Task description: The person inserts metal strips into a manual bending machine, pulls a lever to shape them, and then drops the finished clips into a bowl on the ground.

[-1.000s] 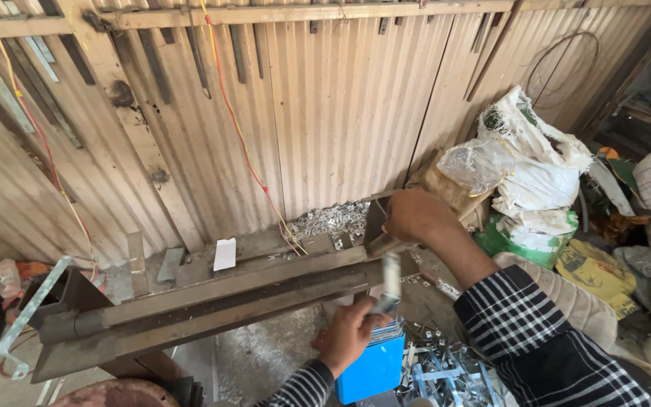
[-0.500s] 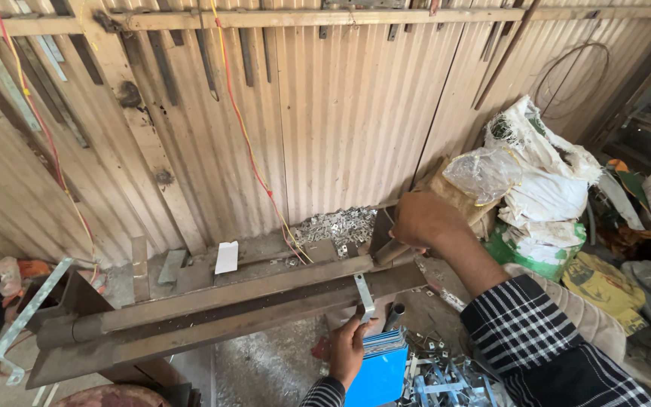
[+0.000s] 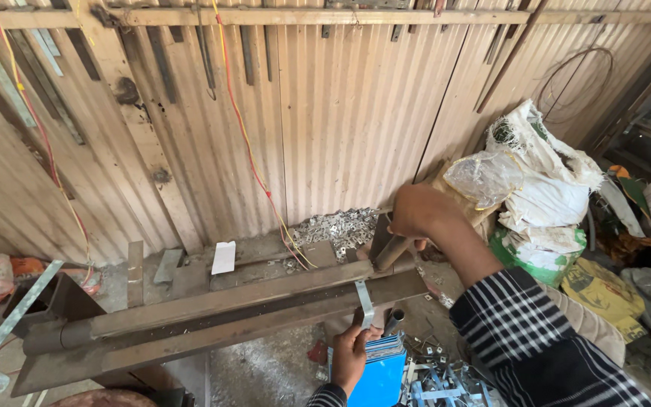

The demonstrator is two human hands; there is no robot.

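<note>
We start with the corrugated metal wall [image 3: 356, 128] that fills the background, and in front of it the long manual bending brake [image 3: 212, 316], two heavy steel bars lying across the workshop from lower left to the middle. It looks rigid and weighty, not something we would shift by hand. At its right end our right hand [image 3: 416, 212] is closed around the top of the lever handle [image 3: 389, 252], a short round steel bar that we judge stiff and a little slick with wear, best gripped high as it is now. To the right sit stuffed white sacks [image 3: 536, 173]. Below the bars our left hand [image 3: 349, 354] pinches the lower end of a thin galvanised metal strip [image 3: 364, 301], which stands nearly upright with its upper end tucked into the slot between the bars. The strip looks light and springy, with sharp edges, so we would hold it by its flat faces near the free end. A blue box [image 3: 382, 377] sits just beside that hand, and a pile of small metal pieces [image 3: 337, 226] lies against the wall. How deep the strip sits in the slot is hidden, the left fingers are partly covered, and the box is cut off by the frame edge.
</note>
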